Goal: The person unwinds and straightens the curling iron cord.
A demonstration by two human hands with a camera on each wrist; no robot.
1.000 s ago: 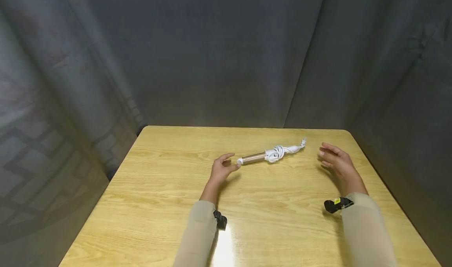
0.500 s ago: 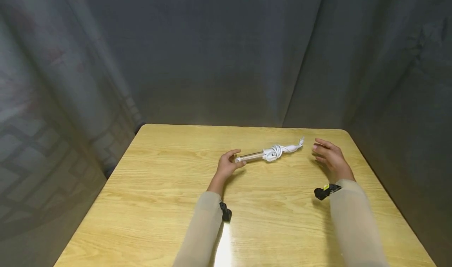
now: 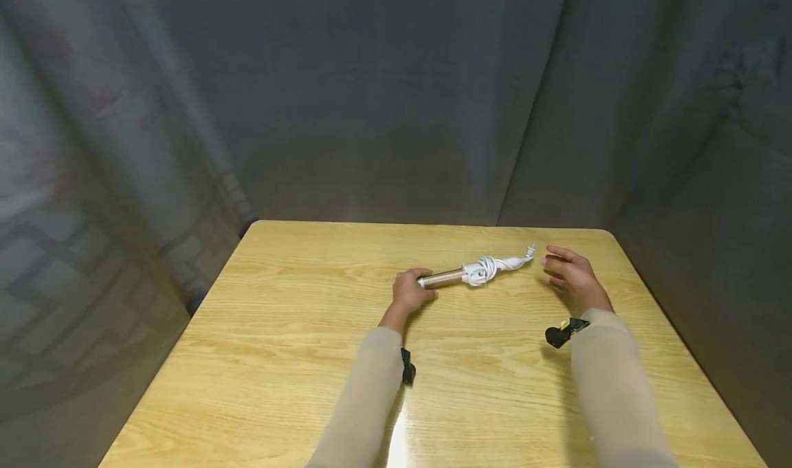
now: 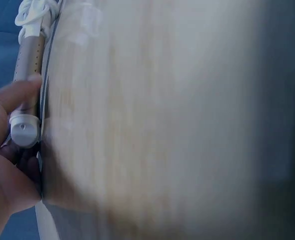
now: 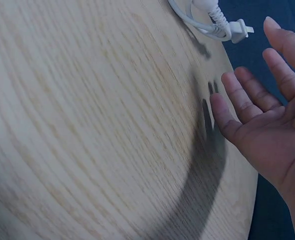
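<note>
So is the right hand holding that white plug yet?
No, in the right wrist view the right hand is open with straight fingers, and the white plug lies on the table apart from the fingertips.

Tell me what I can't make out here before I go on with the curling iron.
- Curling iron handle: head view, wrapped white cord covers it; any switch is too small to see.
- Barrel tip: head view, left hand covers it.
- Left hand's fingers: left wrist view, cut off by the frame edge; table blurred.
- Right hand: right wrist view, thumb out of frame.
- Plug: small, prongs unclear.
</note>
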